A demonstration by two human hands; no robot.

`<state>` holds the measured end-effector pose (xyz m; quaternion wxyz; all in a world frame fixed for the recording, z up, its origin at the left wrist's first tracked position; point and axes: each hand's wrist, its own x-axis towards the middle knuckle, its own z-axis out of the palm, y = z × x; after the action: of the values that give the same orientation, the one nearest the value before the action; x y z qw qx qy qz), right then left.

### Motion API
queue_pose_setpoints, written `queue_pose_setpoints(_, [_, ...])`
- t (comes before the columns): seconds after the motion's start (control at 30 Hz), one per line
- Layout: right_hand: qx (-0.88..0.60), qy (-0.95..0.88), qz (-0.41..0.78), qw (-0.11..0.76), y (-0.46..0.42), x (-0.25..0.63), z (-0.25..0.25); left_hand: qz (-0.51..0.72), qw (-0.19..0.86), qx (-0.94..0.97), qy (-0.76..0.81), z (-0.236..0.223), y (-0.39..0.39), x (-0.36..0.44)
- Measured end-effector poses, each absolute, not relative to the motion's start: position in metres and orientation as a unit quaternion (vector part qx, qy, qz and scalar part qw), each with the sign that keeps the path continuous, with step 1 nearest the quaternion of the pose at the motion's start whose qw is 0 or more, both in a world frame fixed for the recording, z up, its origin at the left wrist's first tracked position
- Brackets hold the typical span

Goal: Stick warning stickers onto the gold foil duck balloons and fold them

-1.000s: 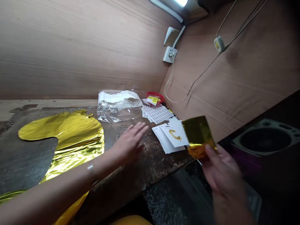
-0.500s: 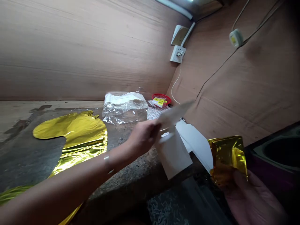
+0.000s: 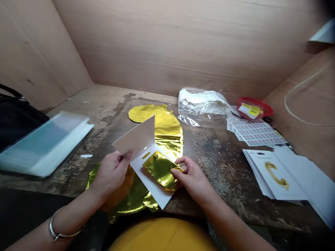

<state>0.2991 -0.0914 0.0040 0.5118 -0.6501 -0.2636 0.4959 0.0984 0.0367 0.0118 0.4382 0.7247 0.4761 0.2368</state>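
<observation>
My left hand [image 3: 112, 174] grips a folded white card [image 3: 138, 139] by its raised flap, thumb on the flap's lower edge. The card hangs partly open, with a slotted hanging hole near its fold. A folded gold foil balloon [image 3: 161, 170] lies against the card's inner face. My right hand [image 3: 192, 177] pinches that foil packet at its right edge between thumb and fingers. Beneath both hands a large flat gold foil balloon [image 3: 169, 130] is spread on the table, its middle partly covered by the card and my left hand.
Clear plastic sleeves [image 3: 49, 143] are stacked at the left beside a black bag [image 3: 18, 118]. At the back lies a plastic bag of white material [image 3: 204, 104]. Rightward are a red basket [image 3: 265, 106], sticker sheets [image 3: 256, 130] and printed cards [image 3: 274, 174] with a gold C-shaped picture.
My view has swung left. Both hands have come together over the large foil balloon; the card is opened, and the foil packet has been brought from the right onto it.
</observation>
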Motion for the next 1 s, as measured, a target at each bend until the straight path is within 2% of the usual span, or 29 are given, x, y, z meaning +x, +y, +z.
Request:
queue_pose_setpoints(0.2, [-0.707,-0.279,0.459,0.461,-0.085,0.294,-0.009,0.219,0.429,0.745,0.462,0.01,0.031,0.095])
queue_pose_setpoints(0.3, [-0.719,-0.286,0.444,0.451,-0.085,0.294,-0.006,0.229,0.408,0.786,0.404,0.003,0.027,0.095])
queue_pose_setpoints(0.47, [-0.714,-0.312,0.425,0.46,-0.084,0.29,-0.013,0.248,0.211,0.911,0.253,-0.02,0.02,0.097])
queue_pose_setpoints(0.53, [-0.722,-0.34,0.396,0.454,-0.084,0.29,-0.014,0.23,0.167,0.933,0.219,-0.026,0.016,0.098])
queue_pose_setpoints(0.6, [-0.733,-0.392,0.377,0.41,-0.087,0.293,-0.009,0.211,0.153,0.945,0.199,-0.027,0.012,0.098])
queue_pose_setpoints(0.67, [-0.742,-0.466,0.361,0.32,-0.094,0.3,0.005,0.182,0.124,0.958,0.186,-0.025,0.009,0.099])
queue_pose_setpoints(0.77, [-0.757,-0.575,0.224,0.216,-0.111,0.311,0.031,0.132,0.085,0.97,0.187,-0.017,0.006,0.098])
queue_pose_setpoints(0.87, [-0.695,-0.685,0.092,0.196,-0.122,0.314,0.038,0.085,0.115,0.971,0.191,-0.002,0.008,0.096])
queue_pose_setpoints(1.0, [-0.618,-0.739,0.097,0.25,-0.126,0.307,0.003,0.032,0.257,0.939,0.228,0.015,0.027,0.099])
